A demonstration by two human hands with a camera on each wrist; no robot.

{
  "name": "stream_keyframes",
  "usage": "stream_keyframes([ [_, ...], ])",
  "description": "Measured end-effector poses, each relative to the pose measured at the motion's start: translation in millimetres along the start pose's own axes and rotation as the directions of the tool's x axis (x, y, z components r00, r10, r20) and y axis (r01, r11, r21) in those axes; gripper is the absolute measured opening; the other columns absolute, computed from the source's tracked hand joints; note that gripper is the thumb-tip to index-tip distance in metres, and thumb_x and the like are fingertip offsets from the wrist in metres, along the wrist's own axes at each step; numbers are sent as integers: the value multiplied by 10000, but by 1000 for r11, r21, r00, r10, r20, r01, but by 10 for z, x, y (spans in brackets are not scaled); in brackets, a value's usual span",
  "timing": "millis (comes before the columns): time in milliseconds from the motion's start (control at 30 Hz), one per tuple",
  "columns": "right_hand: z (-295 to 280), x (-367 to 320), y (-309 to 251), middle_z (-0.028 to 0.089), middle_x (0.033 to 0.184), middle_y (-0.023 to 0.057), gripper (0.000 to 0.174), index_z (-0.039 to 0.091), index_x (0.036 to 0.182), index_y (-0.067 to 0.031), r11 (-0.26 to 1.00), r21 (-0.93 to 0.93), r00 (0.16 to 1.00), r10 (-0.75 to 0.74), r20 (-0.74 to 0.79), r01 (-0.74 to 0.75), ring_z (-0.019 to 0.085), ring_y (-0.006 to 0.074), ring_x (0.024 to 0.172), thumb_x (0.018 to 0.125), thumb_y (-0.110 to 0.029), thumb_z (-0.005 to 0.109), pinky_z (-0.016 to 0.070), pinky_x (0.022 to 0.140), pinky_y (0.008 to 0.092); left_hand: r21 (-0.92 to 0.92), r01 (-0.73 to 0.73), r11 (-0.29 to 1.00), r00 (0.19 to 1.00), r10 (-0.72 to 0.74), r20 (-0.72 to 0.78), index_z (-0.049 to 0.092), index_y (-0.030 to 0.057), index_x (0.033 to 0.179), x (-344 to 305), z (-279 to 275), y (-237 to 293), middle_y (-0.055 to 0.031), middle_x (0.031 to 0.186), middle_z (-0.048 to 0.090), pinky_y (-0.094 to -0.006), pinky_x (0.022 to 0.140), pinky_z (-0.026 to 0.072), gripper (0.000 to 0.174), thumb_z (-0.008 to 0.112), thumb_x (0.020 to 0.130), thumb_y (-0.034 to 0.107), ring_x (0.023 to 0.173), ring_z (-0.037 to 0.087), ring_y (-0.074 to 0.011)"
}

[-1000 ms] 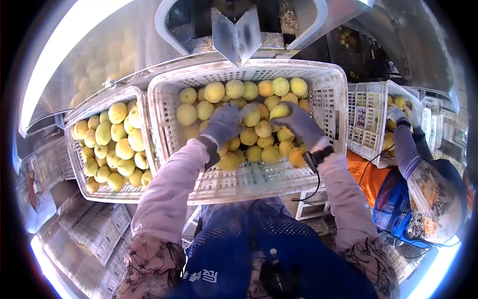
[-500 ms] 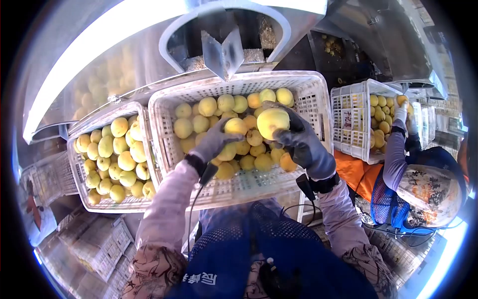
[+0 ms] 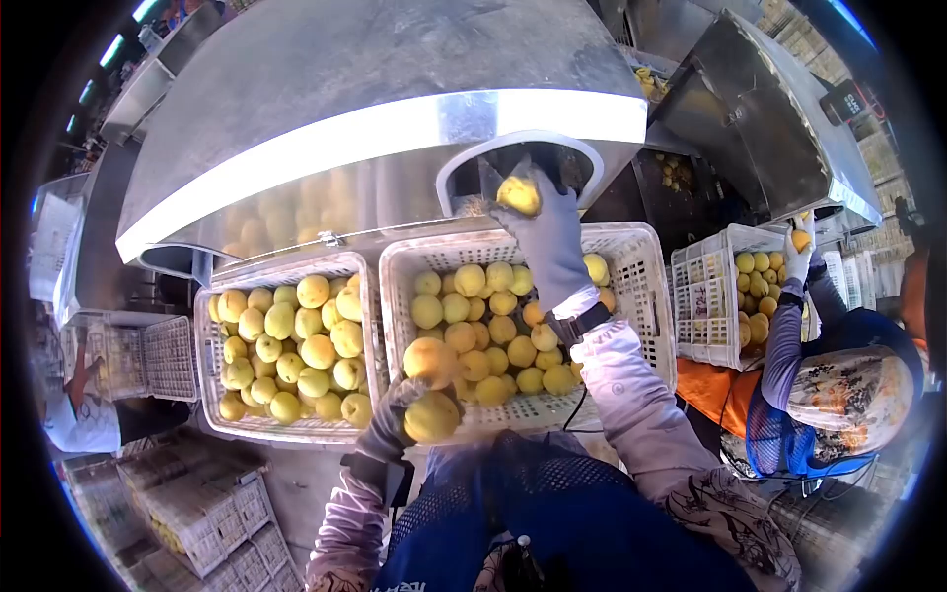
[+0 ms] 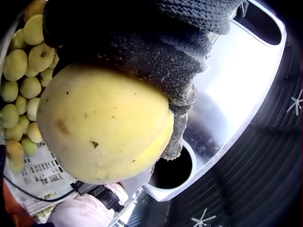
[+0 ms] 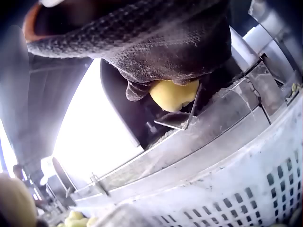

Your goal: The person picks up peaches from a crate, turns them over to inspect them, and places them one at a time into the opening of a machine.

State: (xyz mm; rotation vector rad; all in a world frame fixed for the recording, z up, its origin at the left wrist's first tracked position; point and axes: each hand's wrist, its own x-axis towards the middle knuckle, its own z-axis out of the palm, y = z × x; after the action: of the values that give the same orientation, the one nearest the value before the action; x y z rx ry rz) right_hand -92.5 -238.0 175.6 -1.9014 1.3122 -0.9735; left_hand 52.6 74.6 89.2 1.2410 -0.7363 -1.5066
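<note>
In the head view my gloved left hand (image 3: 388, 419) is over the near left edge of the middle crate. It grips two yellow peaches, an upper peach (image 3: 431, 362) and a lower peach (image 3: 431, 417). One yellow peach (image 4: 102, 125) fills the left wrist view under the dark glove. My right hand (image 3: 552, 242) reaches to the rounded machine opening and holds a yellow peach (image 3: 518, 195) there. From the right wrist that peach (image 5: 173, 96) is right at a V-shaped metal plate (image 5: 176, 120), with the glove's fingers over it.
The middle white crate (image 3: 646, 306) holds many peaches below the steel machine (image 3: 395, 59). Another full crate (image 3: 370, 306) stands left. On the right, a second person (image 3: 838, 385) works at a separate crate (image 3: 700, 296). Stacked crates (image 3: 212, 513) stand low left.
My right hand has carried a peach from the crate forward to the machine opening. My left hand has drawn back toward my body with peaches. The head view has tilted up.
</note>
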Motion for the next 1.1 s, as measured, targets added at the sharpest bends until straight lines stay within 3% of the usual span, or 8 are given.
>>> stream_keyframes([
  [233,119,114,150,627,1235,278,762,577,1340,34,982,-135,990,-131,42,136,624,444,1133,714,-213,934,521,996,459,-163,-18,986,997,7,-71,433,0,1433,-138,-55,77,-119,1242,651,-329,923,587,662,790,913,198,1075,658,-191],
  [467,79,568,-29,641,1217,222,696,598,1255,32,994,-102,997,-20,80,28,654,393,1111,749,-316,924,542,968,442,-743,119,659,987,-157,18,456,-69,1416,-198,-107,145,-179,1273,633,-435,946,602,587,684,984,257,1097,678,-290],
  [567,-293,505,-276,712,1033,136,589,604,1224,69,993,76,986,79,144,-91,710,269,969,784,-179,906,579,856,355,-707,124,696,988,-154,21,510,-4,1425,-29,-178,163,-164,1362,608,-402,1061,540,615,751,939,285,1208,628,-259],
  [600,-301,296,-172,711,1068,140,633,576,1292,74,989,145,996,-37,80,26,704,254,996,795,-157,894,579,865,338,-63,30,998,984,-41,-174,523,0,1418,26,-633,-626,-148,1349,615,-368,1068,535,650,809,897,264,1195,631,-244],
  [667,-290,-121,-96,709,1102,143,681,547,1360,80,963,224,988,-155,13,148,698,240,1023,807,-135,881,578,874,321,-188,13,982,1000,-9,20,562,-5,1354,201,-53,540,-140,1302,638,-346,1014,557,510,736,974,287,1158,645,-210],
  [733,-468,-656,-94,663,1282,186,810,467,1483,54,795,364,652,51,757,-485,659,246,1148,807,-123,877,560,952,337,-538,163,827,986,-150,68,536,-54,1342,382,105,774,-182,1181,676,-363,877,608,625,637,1014,469,1030,694,-227],
  [833,-316,-1079,-266,604,1411,196,863,442,1527,11,896,443,750,-289,594,-6,627,237,1220,801,-142,882,545,985,340,-349,53,936,998,-59,-7,573,-31,1327,414,517,1145,-126,1216,677,-299,892,580,597,583,1046,496,1060,671,-152],
  [1100,-532,-1024,-306,574,1468,150,842,472,1506,-19,878,440,844,-85,530,-189,593,234,1279,770,-49,882,510,1056,366,-293,78,953,997,-76,18,560,29,1387,596,681,1385,-69,1216,674,-283,955,544,531,704,1005,368,1111,638,-131],
])
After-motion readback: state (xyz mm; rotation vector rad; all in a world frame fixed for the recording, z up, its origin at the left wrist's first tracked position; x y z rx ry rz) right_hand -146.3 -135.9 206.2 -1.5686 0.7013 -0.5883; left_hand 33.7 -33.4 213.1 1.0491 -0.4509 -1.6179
